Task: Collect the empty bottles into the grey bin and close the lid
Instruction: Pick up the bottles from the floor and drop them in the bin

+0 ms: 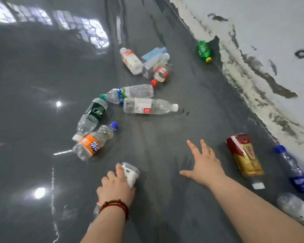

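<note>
Nearest, the left hand [115,186] curls round a small white bottle [131,173], gripping it just above the grey floor [33,76]. The right hand [203,163] is spread wide, fingers straight, holding nothing, and hovers over bare floor between that bottle and a red-and-gold bottle [244,155] lying on its side. Further right, by the wall [270,23], lie a blue-label bottle [296,171] and a clear one [297,207] at the frame's edge.

Beyond the hands lies an orange-label bottle [93,143], touching a green-label bottle [92,115]. Past these are a clear bottle with a white cap [147,106] and, just behind it, one with a green cap [128,92]. Further still sits a cluster: a white milk-style bottle [131,61], a pale blue bottle [154,54], and a red-cap bottle [160,75]. Farthest off, a green bottle [203,50] rests against the wall.

The job looks barely begun: roughly a dozen bottles are scattered about and only one is in hand. The grey bin is not in view, so its contents and whether its lid is open or closed cannot be told. The bottles with clear walls look empty or nearly so.
</note>
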